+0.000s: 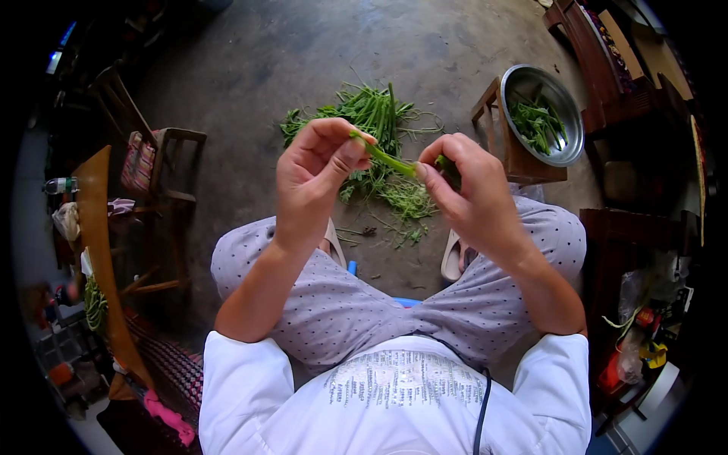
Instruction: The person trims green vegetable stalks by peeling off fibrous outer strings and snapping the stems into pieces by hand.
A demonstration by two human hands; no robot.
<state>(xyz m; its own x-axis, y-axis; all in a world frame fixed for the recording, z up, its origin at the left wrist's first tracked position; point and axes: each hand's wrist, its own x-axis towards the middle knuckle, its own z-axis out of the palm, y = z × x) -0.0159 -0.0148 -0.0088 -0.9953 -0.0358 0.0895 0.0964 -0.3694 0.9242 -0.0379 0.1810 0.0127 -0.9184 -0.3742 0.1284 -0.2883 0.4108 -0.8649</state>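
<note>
Green stem (392, 161) pinched between your two hands, slanting down to the right

At the far left, a wooden chair (148, 155) stands on the floor (243, 106) with a patterned cushion (138, 163) on its seat; the objects past it sink into the dark rim of the view and are hard to make out. Next comes your left hand (317, 171), its grip closed on the stem's upper end between thumb and fingers, so the very tip is covered. Between your hands the stem hangs in the air above the floor, its long axis running from upper left, farther from your body, to lower right, nearer you. Below and beyond it lies a loose heap of greens (377, 110), many of its stalks pointing away from you; your left hand hides part of it. Your right hand (478, 189) has its grip pinched on the stem's lower end. A bit of green shows behind those fingers, but you cannot tell whether it belongs to the same stem. Farthest right, a metal basin (574, 142) rests on a wooden stool (531, 168), covering much of its top, with cut greens (535, 123) lying inside.
</note>
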